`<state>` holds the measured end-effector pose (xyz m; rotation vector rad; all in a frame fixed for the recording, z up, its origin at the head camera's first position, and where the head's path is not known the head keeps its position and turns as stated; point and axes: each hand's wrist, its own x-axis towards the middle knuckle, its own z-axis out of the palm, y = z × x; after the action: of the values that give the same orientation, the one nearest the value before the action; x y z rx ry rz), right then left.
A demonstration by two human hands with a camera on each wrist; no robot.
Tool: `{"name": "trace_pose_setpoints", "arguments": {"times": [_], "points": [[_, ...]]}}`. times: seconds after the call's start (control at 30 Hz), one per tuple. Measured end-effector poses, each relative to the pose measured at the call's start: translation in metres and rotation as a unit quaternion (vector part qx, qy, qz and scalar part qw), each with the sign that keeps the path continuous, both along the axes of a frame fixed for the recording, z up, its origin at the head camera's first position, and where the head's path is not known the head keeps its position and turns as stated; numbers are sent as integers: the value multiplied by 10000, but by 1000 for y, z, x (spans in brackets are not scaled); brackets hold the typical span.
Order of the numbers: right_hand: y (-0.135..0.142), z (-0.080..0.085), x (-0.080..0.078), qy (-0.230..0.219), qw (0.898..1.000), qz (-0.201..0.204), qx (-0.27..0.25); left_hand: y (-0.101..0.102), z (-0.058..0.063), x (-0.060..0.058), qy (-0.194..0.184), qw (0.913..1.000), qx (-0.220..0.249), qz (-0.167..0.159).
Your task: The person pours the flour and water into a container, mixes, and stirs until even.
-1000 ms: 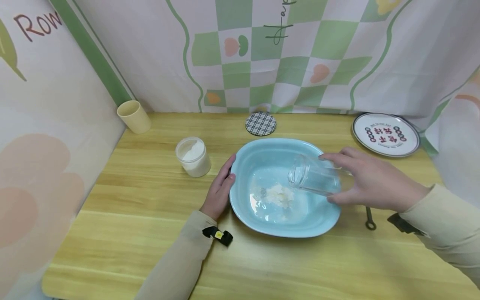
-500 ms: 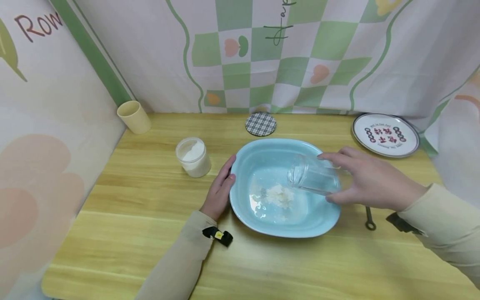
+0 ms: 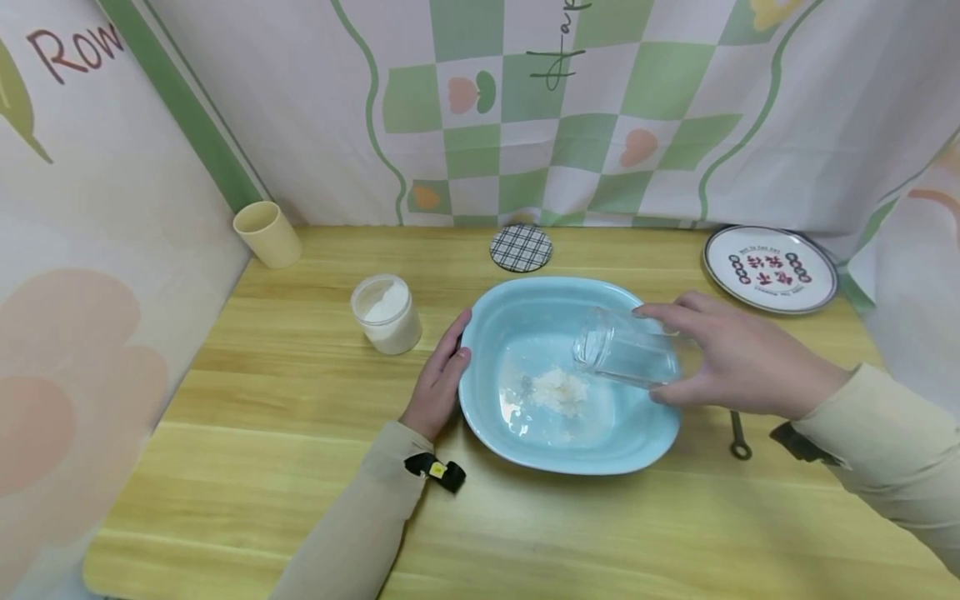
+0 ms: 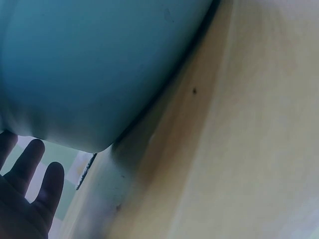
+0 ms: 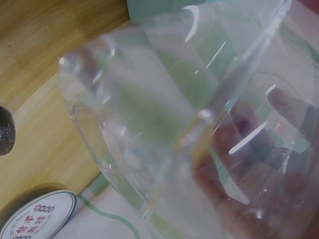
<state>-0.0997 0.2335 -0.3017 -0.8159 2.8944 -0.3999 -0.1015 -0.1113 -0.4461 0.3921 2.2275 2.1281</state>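
Observation:
A light blue basin (image 3: 480, 417) stands on the wooden table, with a clump of white powder (image 3: 558, 392) and shiny clear liquid on its bottom. My right hand (image 3: 720, 354) grips a clear glass cup (image 3: 633, 354) from its base end, thumb on one side and fingers on the other. The cup lies nearly on its side over the basin's right part, mouth toward the left. In the right wrist view the cup (image 5: 144, 119) fills most of the picture. My left hand (image 3: 438, 383) rests against the basin's left side, its fingers extended beneath the rim in the left wrist view.
Left of the basin stands an open clear jar (image 3: 388, 317) of white powder. A cream cup (image 3: 267, 235) is at the back left, a checked coaster (image 3: 521, 247) behind the basin, and a printed plate (image 3: 772, 271) at the back right. A dark handle (image 3: 740, 442) lies beside the basin.
My right hand has shifted very slightly left with the glass cup, which has tipped a little further. The left hand and the basin stay in place.

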Motion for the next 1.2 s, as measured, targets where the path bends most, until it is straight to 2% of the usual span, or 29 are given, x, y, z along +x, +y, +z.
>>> {"name": "trace_pose_setpoints", "arguments": {"times": [0.3,0.67,0.93,1.03,1.2], "points": [[0,-1,-1,10,10000,36,21,0,8,1,-186,9998,-32,-76],[0,0,0,26,10000,45,71,0,-1,0,105,9999,-112,-2],[1,-2,1,79,9999,72,58,0,0,0,6,9999,-162,48],[2,-2,2,94,9999,81,41,0,5,2,-94,9998,-148,13],[2,-1,3,94,9999,83,16,1,27,9,-251,9995,-189,-67]]}}
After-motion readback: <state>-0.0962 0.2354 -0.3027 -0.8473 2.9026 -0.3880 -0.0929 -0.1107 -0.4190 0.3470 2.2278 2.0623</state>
